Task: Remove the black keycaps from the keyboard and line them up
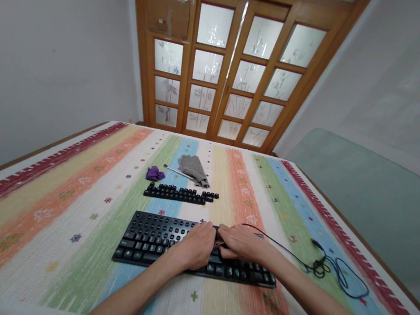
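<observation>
One black keyboard [157, 248] lies on the striped tablecloth [85, 202]; its housing holds full keys in the nearer rows and small, spaced stubs at far left. Beyond it sit a crumpled purple cloth [155, 173], loose black keycaps [176, 195] in rows, a thin stick [178, 172] and a grey cloth [191, 167]. Over the keyboard, the left hand [196, 246] is curled nearly closed, the right hand [241, 241] loosely bent beside it; I cannot tell what either grips. Rightmost, the cable [322, 268] lies looped.
</observation>
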A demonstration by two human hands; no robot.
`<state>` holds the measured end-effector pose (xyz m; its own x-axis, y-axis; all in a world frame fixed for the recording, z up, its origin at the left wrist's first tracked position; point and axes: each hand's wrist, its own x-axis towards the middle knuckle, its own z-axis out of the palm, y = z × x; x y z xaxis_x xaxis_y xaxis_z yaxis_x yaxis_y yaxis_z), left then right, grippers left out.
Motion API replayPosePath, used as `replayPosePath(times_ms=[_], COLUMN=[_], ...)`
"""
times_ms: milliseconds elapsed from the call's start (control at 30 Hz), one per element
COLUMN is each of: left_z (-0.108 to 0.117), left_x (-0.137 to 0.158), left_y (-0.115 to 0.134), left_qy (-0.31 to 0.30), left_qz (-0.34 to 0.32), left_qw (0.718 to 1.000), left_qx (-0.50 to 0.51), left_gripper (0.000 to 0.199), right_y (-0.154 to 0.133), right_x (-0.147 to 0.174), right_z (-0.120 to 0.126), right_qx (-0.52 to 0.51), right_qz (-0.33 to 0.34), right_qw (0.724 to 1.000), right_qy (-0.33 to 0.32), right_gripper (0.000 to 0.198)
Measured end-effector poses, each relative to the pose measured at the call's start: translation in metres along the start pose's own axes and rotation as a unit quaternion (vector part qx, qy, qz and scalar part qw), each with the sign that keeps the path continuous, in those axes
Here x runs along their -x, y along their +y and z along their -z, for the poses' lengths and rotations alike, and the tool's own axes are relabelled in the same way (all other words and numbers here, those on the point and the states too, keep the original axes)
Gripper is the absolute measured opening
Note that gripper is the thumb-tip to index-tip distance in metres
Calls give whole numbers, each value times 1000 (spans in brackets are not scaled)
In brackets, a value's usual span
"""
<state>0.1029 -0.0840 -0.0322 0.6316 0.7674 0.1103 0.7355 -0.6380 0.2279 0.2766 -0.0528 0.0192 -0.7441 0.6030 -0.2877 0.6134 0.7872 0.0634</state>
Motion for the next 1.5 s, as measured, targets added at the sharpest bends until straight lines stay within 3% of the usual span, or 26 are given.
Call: replayPosePath(times_ms=[200, 333, 667, 800, 967, 1133, 1500], left_z=[8, 20, 41, 51, 64, 67, 48], left_x=[1, 5, 7, 18, 42, 63, 75], left_y=[0, -2, -27, -57, -118, -167, -197], left_qy=[-8, 23, 105, 160, 250, 254, 226], left_qz=[-5, -1, 14, 55, 141, 233, 329], left_qw=[1000, 1000, 991, 983, 956, 938, 917], left_qx=[1, 19, 87, 78, 52, 37, 17], left_gripper=[12, 12, 9, 15, 22, 30, 45], right_y=[2, 3, 8, 23, 41, 43, 39], right_x=[0, 8, 3, -16, -43, -60, -70], right_z=[3, 13, 10, 2, -10, -15, -15], right_qx=[-3, -34, -164, -158, -140, -133, -139], right_qz=[22, 15, -24, -61, -124, -155, -209], right_qw=[1000, 999, 973, 966, 964, 962, 950], right_qy=[9, 22, 162, 196, 191, 181, 186], right_gripper=[23, 22, 16, 14, 17, 17, 17])
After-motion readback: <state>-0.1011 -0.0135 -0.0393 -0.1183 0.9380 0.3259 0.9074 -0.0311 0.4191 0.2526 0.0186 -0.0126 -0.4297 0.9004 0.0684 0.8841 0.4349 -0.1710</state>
